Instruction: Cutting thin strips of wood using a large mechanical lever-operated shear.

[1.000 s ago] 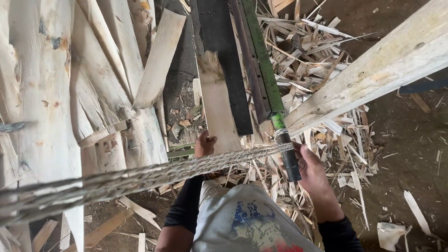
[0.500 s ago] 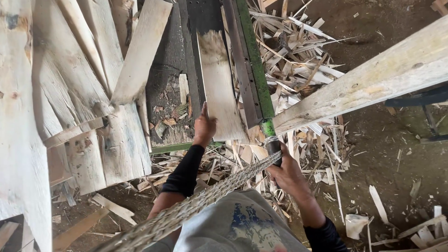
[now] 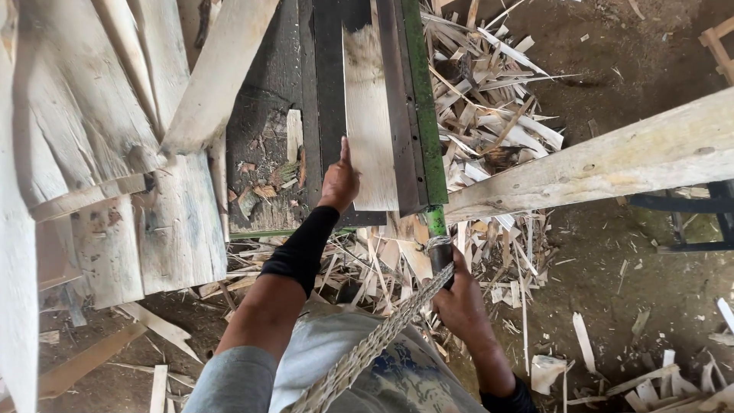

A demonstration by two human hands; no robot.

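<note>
Two bare hands at work, seen from above. Left hand [image 3: 338, 182] lies flat, fingers extended and together, pressing on the near end of a pale wood slat [image 3: 368, 130]; palm open, nothing clasped. Slat lies lengthwise on a dark counter [image 3: 269, 92], its right edge tucked against a long dark blade arm with a green strip [image 3: 422, 107] running along it. Right hand [image 3: 456, 300] is wrapped closed around the black handle [image 3: 440, 256] at the near end of that arm, just below the short green section; fingers curled fully round it. Handle sits just off the near edge of the counter, over a heap of offcuts [image 3: 489, 130] spread on the dirt floor [image 3: 627, 306]. Black sleeve covers the left forearm. Braided pale cord [image 3: 367, 348] runs diagonally from lower frame up to the right hand, crossing in front of the person's lap. Rough light timber beam [image 3: 596, 164] slants in from the right, ending near the blade arm. Stack of wide pale boards [image 3: 99, 138] at left, beside the counter
</note>
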